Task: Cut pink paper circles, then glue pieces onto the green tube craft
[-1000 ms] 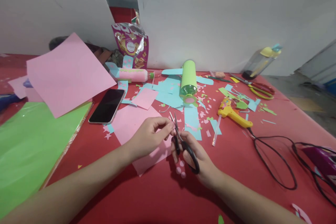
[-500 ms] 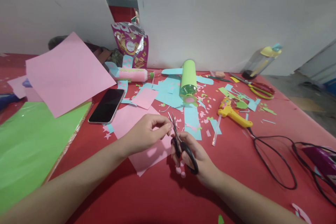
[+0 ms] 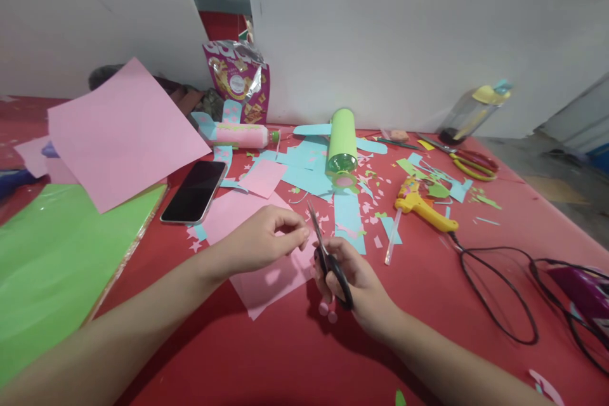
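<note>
Black-handled scissors (image 3: 335, 274) are in my right hand (image 3: 359, 279), fingers through the loops. Their blades point up and away and lie almost together. Just left of the blades, my left hand (image 3: 271, 238) is closed in a pinch; whatever is between the fingertips is too small to make out. Under both hands lie sheets of pink paper (image 3: 259, 288) on the red table. Two small pink paper circles (image 3: 328, 312) rest just below the right hand's fingers.
Behind the hands stand a green-wrapped bottle (image 3: 342, 133) and a pink-wrapped bottle (image 3: 242, 136), amid paper scraps. To the right lies a yellow glue gun (image 3: 423, 206) with a black cord. A phone (image 3: 194, 192) and green sheets (image 3: 71, 254) are on the left.
The scissor blades have come together, and the right hand has shifted slightly right, away from the left fingertips. My left hand stays pinched in nearly the same place.
</note>
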Tool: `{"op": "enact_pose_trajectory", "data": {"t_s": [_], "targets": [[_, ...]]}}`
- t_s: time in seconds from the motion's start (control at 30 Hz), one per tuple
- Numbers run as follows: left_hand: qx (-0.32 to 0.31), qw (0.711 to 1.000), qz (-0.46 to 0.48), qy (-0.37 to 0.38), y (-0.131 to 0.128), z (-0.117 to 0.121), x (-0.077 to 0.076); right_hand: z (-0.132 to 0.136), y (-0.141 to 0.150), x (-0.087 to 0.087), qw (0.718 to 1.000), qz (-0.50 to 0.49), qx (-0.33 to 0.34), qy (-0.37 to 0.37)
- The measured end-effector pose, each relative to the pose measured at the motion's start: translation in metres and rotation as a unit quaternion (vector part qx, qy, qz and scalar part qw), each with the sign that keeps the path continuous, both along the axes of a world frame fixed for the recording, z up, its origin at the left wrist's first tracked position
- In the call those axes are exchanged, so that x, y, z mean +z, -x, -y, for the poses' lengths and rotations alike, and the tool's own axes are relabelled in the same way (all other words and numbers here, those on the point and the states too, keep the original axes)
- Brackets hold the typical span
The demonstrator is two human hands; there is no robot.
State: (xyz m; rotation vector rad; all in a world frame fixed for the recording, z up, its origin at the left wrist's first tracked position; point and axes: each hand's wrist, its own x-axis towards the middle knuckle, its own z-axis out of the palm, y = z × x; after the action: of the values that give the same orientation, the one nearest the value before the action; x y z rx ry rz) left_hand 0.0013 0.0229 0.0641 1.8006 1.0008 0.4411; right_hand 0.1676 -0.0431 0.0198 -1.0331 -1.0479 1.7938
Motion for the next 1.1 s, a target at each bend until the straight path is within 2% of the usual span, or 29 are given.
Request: {"op": "enact_pose_trajectory", "data": {"t_s": [0.13,0.27,0.4,0.57,0.83,1.1], "targets": [[-0.057,0.998,-0.018,-0.002,-0.002,0.002,-0.002,-0.005,0.003,0.004,0.995,0.002,-0.097,-0.036],[-0.131,0.99,-0.042,0.01,-0.005,0.005,-0.006,-0.007,0.003,0.004,0.991,-0.018,-0.132,-0.026],[-0.182,0.981,-0.061,0.009,-0.006,0.007,-0.01,-0.006,0.003,0.003,0.993,-0.011,-0.117,-0.028],[-0.207,0.976,-0.065,-0.01,-0.006,0.008,-0.012,-0.004,0.003,0.008,0.995,0.013,-0.092,-0.034],[-0.186,0.978,-0.092,-0.001,-0.007,0.007,-0.015,-0.006,0.003,0.006,0.994,0.042,-0.093,-0.026],[-0.128,0.988,-0.08,0.021,-0.009,0.005,-0.014,-0.007,0.003,0.003,0.991,0.066,-0.113,-0.033]]}}
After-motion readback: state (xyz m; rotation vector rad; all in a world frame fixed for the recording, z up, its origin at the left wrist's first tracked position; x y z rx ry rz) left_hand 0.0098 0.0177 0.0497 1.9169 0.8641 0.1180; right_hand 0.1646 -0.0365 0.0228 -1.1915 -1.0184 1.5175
